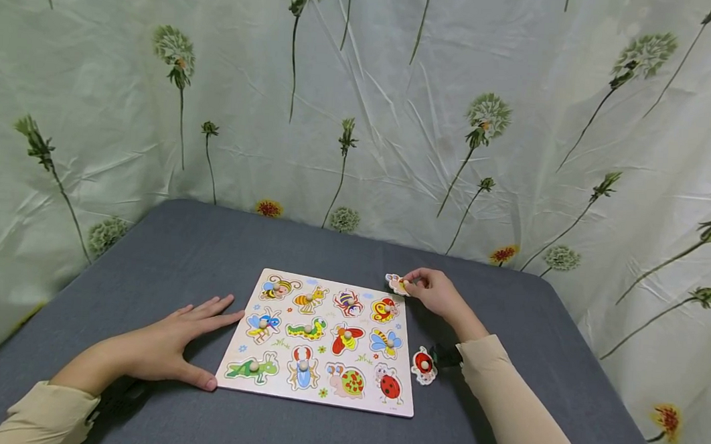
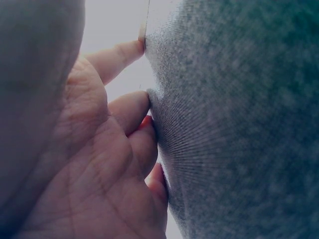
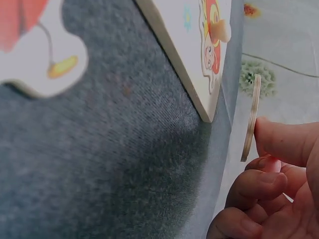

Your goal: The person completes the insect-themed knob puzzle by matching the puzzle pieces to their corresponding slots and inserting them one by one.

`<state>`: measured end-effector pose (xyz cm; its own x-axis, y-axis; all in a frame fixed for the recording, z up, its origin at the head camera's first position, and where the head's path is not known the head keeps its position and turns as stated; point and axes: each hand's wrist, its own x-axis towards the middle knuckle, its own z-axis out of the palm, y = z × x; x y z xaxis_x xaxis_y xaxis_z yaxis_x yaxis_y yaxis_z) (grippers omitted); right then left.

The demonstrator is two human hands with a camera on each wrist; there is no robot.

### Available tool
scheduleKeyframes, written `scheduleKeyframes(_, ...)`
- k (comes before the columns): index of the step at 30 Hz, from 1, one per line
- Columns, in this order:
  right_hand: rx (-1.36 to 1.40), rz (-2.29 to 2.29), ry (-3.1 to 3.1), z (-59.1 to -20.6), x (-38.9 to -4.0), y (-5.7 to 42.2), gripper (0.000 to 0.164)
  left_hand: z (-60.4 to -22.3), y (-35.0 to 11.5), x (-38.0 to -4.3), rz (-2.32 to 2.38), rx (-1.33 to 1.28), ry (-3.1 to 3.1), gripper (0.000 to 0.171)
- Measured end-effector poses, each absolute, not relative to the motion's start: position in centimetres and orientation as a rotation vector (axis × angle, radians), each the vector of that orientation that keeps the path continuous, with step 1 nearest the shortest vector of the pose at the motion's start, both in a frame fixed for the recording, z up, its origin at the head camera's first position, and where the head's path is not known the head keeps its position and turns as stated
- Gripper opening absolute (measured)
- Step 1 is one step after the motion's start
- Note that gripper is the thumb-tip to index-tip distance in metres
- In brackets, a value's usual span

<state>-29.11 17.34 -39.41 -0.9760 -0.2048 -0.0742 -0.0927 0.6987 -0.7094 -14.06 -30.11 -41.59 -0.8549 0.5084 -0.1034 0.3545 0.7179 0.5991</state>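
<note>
A wooden peg puzzle board point(image 1: 283, 342) with insect pictures lies on the table. My left hand point(image 1: 164, 346) rests at its left side with fingers spread, thumb tip at the near left corner and a fingertip at the left edge. Over the far right corner, my right hand point(image 1: 442, 297) pinches a small puzzle piece point(image 1: 395, 284) with a pale edge. In the right wrist view that piece point(image 3: 250, 119) shows edge-on, held up off the table. A ladybug piece point(image 1: 424, 366) lies right of the board. The snail point(image 1: 347, 381) and ladybug point(image 1: 389, 387) spots show no knobs.
Dark grey cloth covers the table point(image 1: 222, 242). A pale curtain point(image 1: 395, 150) printed with dandelions hangs behind and along the sides. Most pieces on the board, such as the caterpillar point(image 1: 306, 329), have raised round knobs.
</note>
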Motion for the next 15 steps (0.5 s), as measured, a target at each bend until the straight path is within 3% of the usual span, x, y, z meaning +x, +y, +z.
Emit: scheduleKeyframes(15, -0.313, -1.128, 2.731, -38.5, -26.0, 16.7, 0.021, -41.6, -30.1, -14.0, 0.854, 0.698, 2.665, 0.112)
